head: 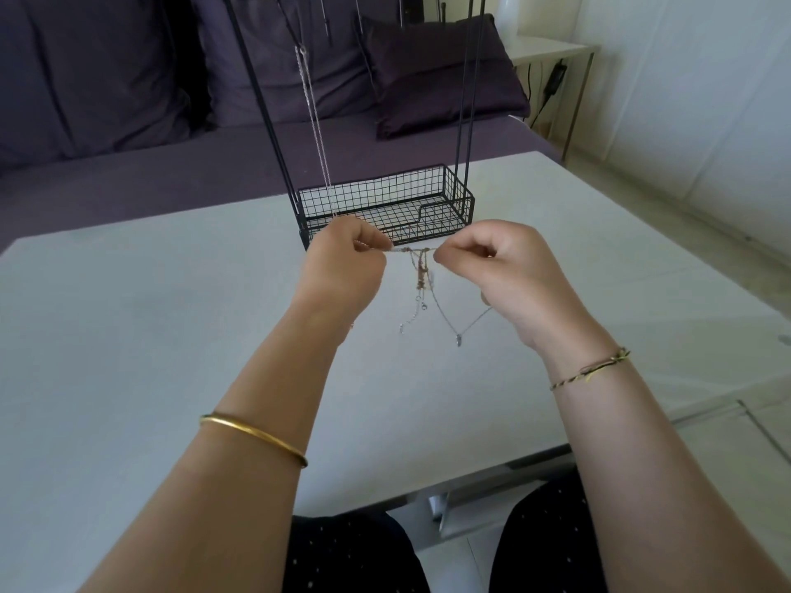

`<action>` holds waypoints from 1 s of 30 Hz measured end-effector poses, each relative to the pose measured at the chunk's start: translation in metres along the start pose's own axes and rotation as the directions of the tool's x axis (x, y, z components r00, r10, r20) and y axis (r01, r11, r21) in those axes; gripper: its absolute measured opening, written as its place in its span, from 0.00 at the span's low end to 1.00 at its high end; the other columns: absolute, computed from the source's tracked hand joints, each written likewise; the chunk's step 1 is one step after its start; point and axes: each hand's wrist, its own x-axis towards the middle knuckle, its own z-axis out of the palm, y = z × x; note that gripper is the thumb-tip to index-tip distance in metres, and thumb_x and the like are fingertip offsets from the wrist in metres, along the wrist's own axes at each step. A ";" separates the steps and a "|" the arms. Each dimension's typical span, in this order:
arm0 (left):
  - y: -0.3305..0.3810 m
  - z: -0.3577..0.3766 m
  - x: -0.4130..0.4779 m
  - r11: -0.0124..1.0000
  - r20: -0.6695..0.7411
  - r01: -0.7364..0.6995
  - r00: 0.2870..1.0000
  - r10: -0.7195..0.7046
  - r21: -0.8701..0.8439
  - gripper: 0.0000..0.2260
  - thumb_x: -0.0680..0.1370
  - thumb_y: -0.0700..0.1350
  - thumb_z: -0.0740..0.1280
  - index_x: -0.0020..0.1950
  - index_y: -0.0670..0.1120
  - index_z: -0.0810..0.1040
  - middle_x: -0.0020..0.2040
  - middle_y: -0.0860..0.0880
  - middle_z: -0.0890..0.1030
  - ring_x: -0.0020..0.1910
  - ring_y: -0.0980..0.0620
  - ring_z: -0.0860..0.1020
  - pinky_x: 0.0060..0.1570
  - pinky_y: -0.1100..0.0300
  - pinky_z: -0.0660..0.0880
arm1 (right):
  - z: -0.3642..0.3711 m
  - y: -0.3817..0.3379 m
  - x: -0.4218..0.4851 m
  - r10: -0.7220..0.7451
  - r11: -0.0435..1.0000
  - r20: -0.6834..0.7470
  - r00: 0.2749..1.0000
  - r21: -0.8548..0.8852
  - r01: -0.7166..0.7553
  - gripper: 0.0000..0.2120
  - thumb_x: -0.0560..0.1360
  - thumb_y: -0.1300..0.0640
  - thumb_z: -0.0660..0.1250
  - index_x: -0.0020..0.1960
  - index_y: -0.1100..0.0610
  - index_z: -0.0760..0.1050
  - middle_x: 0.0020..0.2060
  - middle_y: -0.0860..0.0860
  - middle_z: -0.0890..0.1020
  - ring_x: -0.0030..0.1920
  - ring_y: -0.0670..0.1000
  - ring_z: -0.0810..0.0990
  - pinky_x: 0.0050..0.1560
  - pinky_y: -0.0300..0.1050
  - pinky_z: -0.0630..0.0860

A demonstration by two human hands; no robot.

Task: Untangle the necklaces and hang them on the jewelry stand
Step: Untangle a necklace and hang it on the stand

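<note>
A knot of thin silver and coppery tangled necklaces (421,276) hangs above the white table (128,336), clasps dangling, pinched taut between left hand (344,254) and right hand (483,258), just before the black wire jewelry stand (385,203), where one silver chain (314,122) hangs.

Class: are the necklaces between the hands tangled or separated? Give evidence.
Tangled: the necklaces bunch into one clump between left hand and right hand, ends dangling.

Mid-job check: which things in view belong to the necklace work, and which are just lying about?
Job: tangled necklaces, pinched between left hand and right hand; black wire jewelry stand; silver chain hanging on it.
Just there: purple cushion; sofa; small side table; gold bangle and thread bracelet on the wrists.
</note>
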 end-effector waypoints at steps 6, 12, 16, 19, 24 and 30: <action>0.012 0.001 -0.007 0.926 0.217 0.235 0.960 -0.175 -0.294 0.09 0.80 0.42 0.60 0.45 0.47 0.79 0.44 0.50 0.83 0.28 0.56 0.68 0.25 0.65 0.64 | 0.003 -0.003 -0.002 0.002 1.000 0.029 1.000 -0.018 -0.001 0.08 0.74 0.60 0.65 0.38 0.57 0.80 0.29 0.51 0.74 0.25 0.45 0.67 0.29 0.41 0.65; 0.010 0.000 -0.005 0.842 0.300 0.342 0.926 -0.228 -0.417 0.10 0.79 0.42 0.60 0.41 0.45 0.80 0.34 0.50 0.79 0.29 0.55 0.71 0.24 0.66 0.65 | 0.005 -0.002 -0.001 0.060 0.998 0.041 0.997 -0.020 -0.059 0.10 0.76 0.60 0.62 0.38 0.60 0.78 0.32 0.52 0.77 0.25 0.48 0.70 0.24 0.39 0.67; 0.006 -0.001 -0.003 0.835 0.299 0.368 0.919 -0.258 -0.410 0.14 0.80 0.48 0.61 0.39 0.44 0.80 0.31 0.50 0.72 0.29 0.55 0.69 0.25 0.64 0.64 | 0.004 -0.001 -0.001 0.083 0.997 0.032 0.996 -0.006 -0.083 0.13 0.78 0.59 0.60 0.37 0.59 0.75 0.32 0.50 0.77 0.24 0.47 0.68 0.25 0.41 0.66; 0.005 -0.001 -0.002 0.862 0.309 0.367 0.914 -0.264 -0.349 0.14 0.79 0.53 0.63 0.41 0.44 0.79 0.30 0.51 0.70 0.28 0.55 0.66 0.25 0.64 0.62 | 0.005 -0.001 -0.001 0.092 0.996 0.024 0.995 0.014 -0.093 0.12 0.78 0.59 0.60 0.37 0.59 0.75 0.35 0.53 0.80 0.24 0.48 0.69 0.26 0.41 0.66; 0.005 0.000 -0.001 0.876 0.308 0.355 0.916 -0.257 -0.326 0.14 0.77 0.55 0.66 0.42 0.45 0.78 0.32 0.51 0.72 0.30 0.55 0.68 0.28 0.63 0.63 | 0.006 -0.005 -0.001 0.237 0.932 0.070 0.969 0.265 -0.248 0.10 0.77 0.60 0.59 0.37 0.58 0.69 0.39 0.56 0.85 0.23 0.48 0.68 0.24 0.39 0.64; 0.002 -0.001 -0.002 0.925 0.160 0.141 0.983 -0.089 -0.353 0.11 0.76 0.53 0.68 0.39 0.48 0.75 0.41 0.52 0.81 0.43 0.55 0.77 0.39 0.61 0.64 | 0.004 -0.002 0.000 0.225 0.944 0.001 0.974 0.248 -0.218 0.13 0.78 0.60 0.59 0.34 0.57 0.68 0.25 0.51 0.79 0.21 0.47 0.61 0.21 0.35 0.57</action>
